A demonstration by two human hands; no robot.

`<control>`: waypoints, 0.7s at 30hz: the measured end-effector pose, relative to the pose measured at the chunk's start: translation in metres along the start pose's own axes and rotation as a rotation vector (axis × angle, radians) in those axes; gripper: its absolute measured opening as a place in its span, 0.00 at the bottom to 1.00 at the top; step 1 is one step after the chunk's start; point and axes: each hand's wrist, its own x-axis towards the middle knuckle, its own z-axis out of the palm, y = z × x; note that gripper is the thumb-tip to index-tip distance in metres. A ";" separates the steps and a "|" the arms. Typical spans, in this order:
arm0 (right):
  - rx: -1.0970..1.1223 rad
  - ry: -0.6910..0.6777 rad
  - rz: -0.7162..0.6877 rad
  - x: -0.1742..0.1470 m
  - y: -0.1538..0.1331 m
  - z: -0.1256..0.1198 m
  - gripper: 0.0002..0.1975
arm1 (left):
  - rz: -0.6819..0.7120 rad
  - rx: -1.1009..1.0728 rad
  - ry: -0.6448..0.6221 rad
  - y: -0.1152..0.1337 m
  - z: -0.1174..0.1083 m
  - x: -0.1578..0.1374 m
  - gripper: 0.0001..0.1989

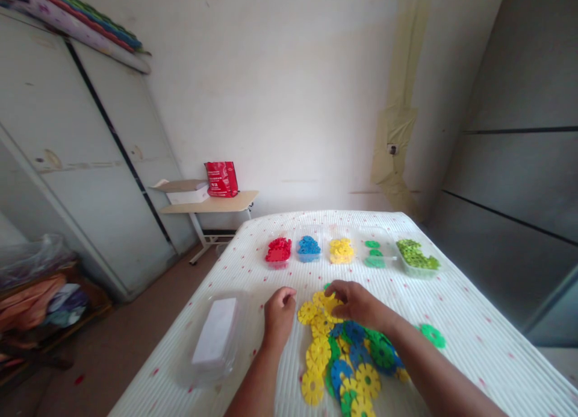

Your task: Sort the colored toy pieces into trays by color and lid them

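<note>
The right hand (356, 302) arches over a yellow notched disc (333, 304) with thumb and fingers apart, contact too blurred to tell, while the left hand (279, 317) curls just beside the heap of discs (356, 332), and I cannot tell whether its fingertips pinch anything. Lifting one disc by its slotted rim should avoid dragging overlapping neighbours across the quilted cloth (469, 344); the right forearm (419, 351) hides part of the heap, and beyond, the clear plastic tubs (419, 272) have walls hard to make out

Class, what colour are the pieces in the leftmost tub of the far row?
Red; those pieces show best in the head view.
</note>
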 end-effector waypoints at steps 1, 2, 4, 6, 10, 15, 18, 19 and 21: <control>-0.015 -0.029 0.005 0.000 0.000 0.004 0.16 | -0.002 0.000 0.000 0.001 0.000 0.000 0.11; -0.043 -0.050 0.016 0.000 0.000 0.007 0.18 | -0.005 -0.001 -0.001 0.001 0.000 0.000 0.11; -0.122 -0.073 0.049 0.000 0.000 0.014 0.18 | -0.009 -0.005 -0.001 0.002 0.000 0.000 0.11; -0.213 -0.083 0.084 0.001 0.001 0.019 0.19 | -0.013 -0.007 -0.001 0.003 0.000 0.000 0.11; -0.350 -0.088 0.116 0.001 0.001 0.022 0.19 | -0.018 -0.008 0.005 0.003 -0.001 0.000 0.11; -0.364 -0.124 0.090 0.000 0.000 0.022 0.19 | -0.014 0.004 0.002 0.003 -0.001 0.000 0.11; -0.399 -0.107 0.132 0.001 0.002 0.024 0.25 | -0.004 0.004 0.000 0.002 -0.001 0.000 0.11; -0.413 -0.110 0.132 0.002 0.002 0.025 0.26 | 0.000 0.005 -0.001 0.002 -0.001 0.000 0.11; -0.434 -0.136 0.108 0.003 0.004 0.026 0.26 | 0.005 0.005 -0.001 0.002 -0.001 0.000 0.11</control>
